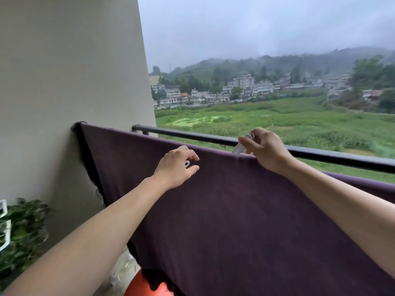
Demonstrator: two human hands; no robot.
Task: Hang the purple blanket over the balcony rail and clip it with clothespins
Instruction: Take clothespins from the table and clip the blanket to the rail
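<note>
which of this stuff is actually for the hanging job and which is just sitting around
For the job:
- purple blanket, already draped
- white clothespin, in the right hand grip at the blanket's top edge
- white loop in the left hand, perhaps another pin

Just about:
- leafy plant
- orange object below the blanket
- grey wall
- dark rail behind the blanket

Hands: two, left hand (177, 165) and right hand (266, 150). Clothespins: two, right-hand clothespin (237, 148) and left-hand clothespin (187, 164). Purple blanket (213, 210): one. Rail (192, 136): one. Leafy plant (21, 227): one.
</note>
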